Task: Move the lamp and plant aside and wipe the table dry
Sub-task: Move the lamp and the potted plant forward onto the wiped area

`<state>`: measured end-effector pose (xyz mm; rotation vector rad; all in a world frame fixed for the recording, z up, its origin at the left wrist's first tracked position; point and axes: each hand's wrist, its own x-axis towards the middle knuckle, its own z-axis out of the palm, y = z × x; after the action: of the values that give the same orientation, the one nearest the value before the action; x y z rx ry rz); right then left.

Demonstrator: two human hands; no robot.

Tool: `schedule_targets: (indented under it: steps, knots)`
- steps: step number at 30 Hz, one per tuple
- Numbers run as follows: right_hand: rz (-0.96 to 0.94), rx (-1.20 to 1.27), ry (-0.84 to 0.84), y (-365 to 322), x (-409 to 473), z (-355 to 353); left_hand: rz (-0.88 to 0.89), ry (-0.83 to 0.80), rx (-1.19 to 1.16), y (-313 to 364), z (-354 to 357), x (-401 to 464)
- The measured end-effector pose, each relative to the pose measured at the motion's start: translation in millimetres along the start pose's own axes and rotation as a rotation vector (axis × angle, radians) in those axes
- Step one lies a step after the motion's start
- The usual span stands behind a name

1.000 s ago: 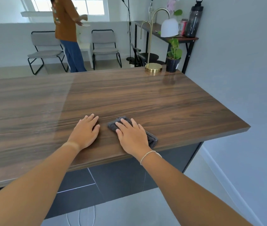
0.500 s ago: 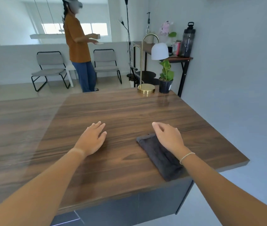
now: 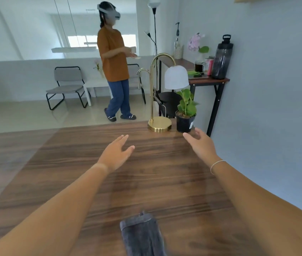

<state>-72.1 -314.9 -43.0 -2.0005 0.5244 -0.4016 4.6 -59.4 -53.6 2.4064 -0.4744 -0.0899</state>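
Lamp (image 3: 159, 124) and plant (image 3: 185, 115) side by side at far edge of table (image 3: 72, 163), near right corner. Left hand (image 3: 114, 154) open, empty, above wood. Right hand (image 3: 201, 144) open, empty, just short of plant pot. Cloth (image 3: 142, 235) flat at near edge. Wide bare wood on left.

— What is being shown at the far left?
— A grey chair (image 3: 66, 85) is being lit by a window (image 3: 83, 40).
— And right?
— A side table (image 3: 208, 80) is being backed by a blue-grey wall (image 3: 275, 89).

You have one lamp (image 3: 166, 93), one plant (image 3: 186, 111) and one cloth (image 3: 142, 235) on one desk (image 3: 72, 163). Two chairs (image 3: 67, 85) stand behind.
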Motion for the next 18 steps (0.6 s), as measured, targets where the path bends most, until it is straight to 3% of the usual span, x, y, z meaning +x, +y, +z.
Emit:
schedule_targets:
  steps: [9, 15, 18]
  knots:
    - [0.184, 0.120, 0.108, 38.3, 112.5, 41.3, -0.015, -0.078, -0.255, 11.9, 42.8, 169.2]
    - [0.116, 0.153, 0.183, 53.9, 157.5, 61.6, -0.028, -0.058, -0.464, 23.4, 77.8, 242.4]
    - [0.101, 0.166, 0.212, 51.7, 165.9, 64.2, 0.017, 0.027, -0.523, 28.1, 83.1, 256.2]
